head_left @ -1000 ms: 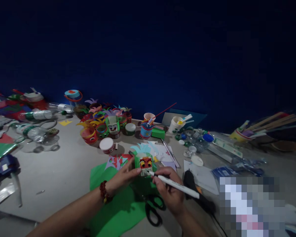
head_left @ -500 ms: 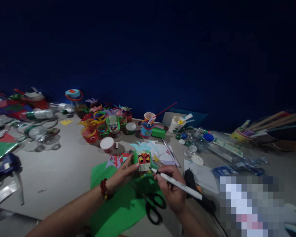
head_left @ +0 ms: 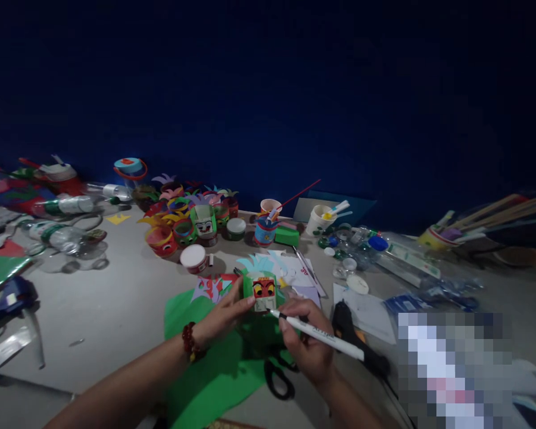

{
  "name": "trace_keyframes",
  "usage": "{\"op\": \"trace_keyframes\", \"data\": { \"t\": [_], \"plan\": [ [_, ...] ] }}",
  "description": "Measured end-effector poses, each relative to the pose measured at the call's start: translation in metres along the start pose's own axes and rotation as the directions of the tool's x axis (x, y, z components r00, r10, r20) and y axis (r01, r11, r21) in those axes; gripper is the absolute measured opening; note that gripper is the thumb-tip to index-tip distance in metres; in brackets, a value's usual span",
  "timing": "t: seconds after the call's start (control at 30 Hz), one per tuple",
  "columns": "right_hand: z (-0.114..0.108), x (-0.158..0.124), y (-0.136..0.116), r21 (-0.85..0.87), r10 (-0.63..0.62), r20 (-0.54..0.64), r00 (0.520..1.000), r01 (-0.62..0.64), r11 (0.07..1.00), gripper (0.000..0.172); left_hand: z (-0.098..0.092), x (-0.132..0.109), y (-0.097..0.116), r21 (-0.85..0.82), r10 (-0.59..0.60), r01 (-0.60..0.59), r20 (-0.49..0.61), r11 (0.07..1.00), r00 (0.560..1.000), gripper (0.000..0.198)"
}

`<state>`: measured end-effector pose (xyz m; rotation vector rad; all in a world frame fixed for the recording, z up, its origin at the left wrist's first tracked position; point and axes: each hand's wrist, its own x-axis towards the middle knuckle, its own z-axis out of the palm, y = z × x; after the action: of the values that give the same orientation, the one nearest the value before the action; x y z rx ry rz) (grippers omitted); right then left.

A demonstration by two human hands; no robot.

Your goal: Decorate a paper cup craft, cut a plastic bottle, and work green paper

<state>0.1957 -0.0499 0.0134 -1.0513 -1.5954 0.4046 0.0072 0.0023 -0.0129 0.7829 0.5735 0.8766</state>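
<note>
My left hand (head_left: 226, 313) is closed around a small green craft cup (head_left: 264, 290) that bears a red face with yellow eyes and a light blue paper crown (head_left: 255, 263). In my right hand (head_left: 310, 342) is a white acrylic marker (head_left: 328, 338), its tip touching or very near the pale patch below the face. Under both hands lies a green sheet (head_left: 205, 369). Black-handled scissors (head_left: 278, 379) rest on it, partly covered by my right hand. Red and purple paper cutouts (head_left: 212, 288) lie just beyond my left hand.
Decorated cups (head_left: 161, 240) crowd the back left, near a white-lidded jar (head_left: 194, 258). Plastic bottles (head_left: 60, 235) and a blue glue gun (head_left: 13, 298) lie left. A black glue gun (head_left: 346, 325) with a cord is beside my right hand. Brush cups (head_left: 319, 221) stand behind.
The marker and my right hand have shifted slightly left against the craft cup, covering more of the scissors. The craft cup is turned a little. Both hands keep their hold.
</note>
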Motion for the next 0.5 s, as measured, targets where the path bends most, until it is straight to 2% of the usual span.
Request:
{"op": "trace_keyframes", "data": {
  "t": [0.13,0.4,0.5],
  "plan": [
    [0.0003,0.0017,-0.0036,-0.076,-0.016,-0.019,1.0,0.014,0.997,0.009,0.0021,-0.0012,0.0005,0.046,-0.002,0.002,-0.008,0.999,1.0,0.082],
    [-0.0015,0.0044,-0.0069,-0.108,-0.048,0.011,0.999,0.049,0.993,0.009,0.0004,-0.0025,-0.0014,0.155,0.011,-0.01,-0.005,0.988,1.0,0.089],
    [-0.0023,0.0041,-0.0067,-0.095,-0.046,0.019,0.999,0.048,0.994,0.01,-0.0009,-0.0032,-0.0031,0.183,-0.007,0.014,-0.034,0.983,0.999,0.095]
  ]
}}
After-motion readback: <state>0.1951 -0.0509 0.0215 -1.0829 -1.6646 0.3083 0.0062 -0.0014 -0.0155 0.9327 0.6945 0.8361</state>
